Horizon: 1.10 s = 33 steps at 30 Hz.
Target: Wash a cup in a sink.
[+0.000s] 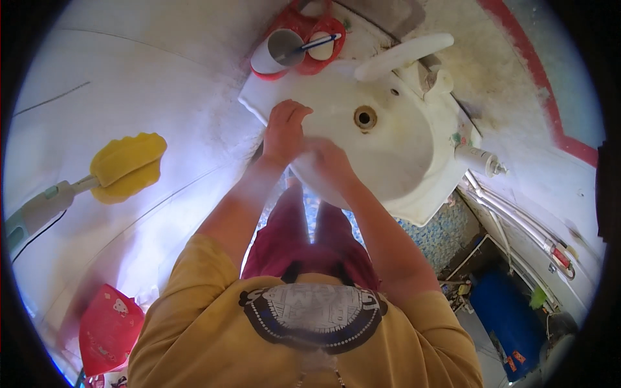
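A white ceramic washbasin (407,160) with a round drain hole (365,118) fills the upper middle. Over its near left rim is my left hand (287,127), its fingers bent and pointing up; whether it grips anything is unclear. Just right of it, my right hand (327,160) is blurred, low over the basin's near side, with its fingers hidden from view. At the basin's back left corner, a red plastic holder (310,63) bears a white cup (277,54). A blue and white toothbrush or pen (320,42) leans there. A white faucet (405,56) spans the back rim.
A yellow sponge head on a handle (128,167) is at the left wall. A red plastic container (109,330) stands lower left. On the basin's right corner lies a white bottle or canister (478,160). Pipes (524,218) and a blue barrel (507,320) are at lower right.
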Available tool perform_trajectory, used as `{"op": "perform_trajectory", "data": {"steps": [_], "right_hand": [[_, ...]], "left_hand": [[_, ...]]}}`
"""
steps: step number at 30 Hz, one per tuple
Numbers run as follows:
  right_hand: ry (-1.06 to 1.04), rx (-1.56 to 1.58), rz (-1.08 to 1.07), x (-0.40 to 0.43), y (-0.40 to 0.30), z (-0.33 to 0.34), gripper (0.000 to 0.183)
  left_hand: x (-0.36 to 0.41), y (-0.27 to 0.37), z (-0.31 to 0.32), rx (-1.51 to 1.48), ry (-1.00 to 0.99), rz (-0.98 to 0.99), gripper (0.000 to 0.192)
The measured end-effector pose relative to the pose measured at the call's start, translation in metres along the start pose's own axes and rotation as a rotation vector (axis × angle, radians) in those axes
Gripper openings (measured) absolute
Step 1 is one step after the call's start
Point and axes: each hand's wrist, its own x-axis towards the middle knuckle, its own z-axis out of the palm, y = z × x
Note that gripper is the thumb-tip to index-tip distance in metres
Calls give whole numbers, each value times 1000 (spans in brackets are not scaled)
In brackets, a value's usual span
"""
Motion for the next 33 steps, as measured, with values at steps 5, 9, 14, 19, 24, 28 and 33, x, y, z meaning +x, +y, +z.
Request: {"op": "perform_trajectory", "data": {"steps": [5,9,14,19,24,28,33], "right_hand": [[-76,-37,-94,-14,-9,-9,9],[122,-51,-307,51,-5,22,9],[307,-1,-143,92,3,36,14],[238,-73,-275,63,15,15,19],[448,574,198,129,-6,-28,24],[385,475,207,148,-7,-17,27],[352,427,290,126,79,-13,31]], "left_hand": [[11,1,-24,155,227,-112,37],[30,6,-32,-208,265,-480,45],[55,-5,-29,-133,235,-430,85],[69,-25,-38,-2,92,-457,94],[75,-37,-29,62,152,-364,88],[67,-51,-35,-16,135,-397,76],[64,-22,-27,-217,85,-530,63]]}}
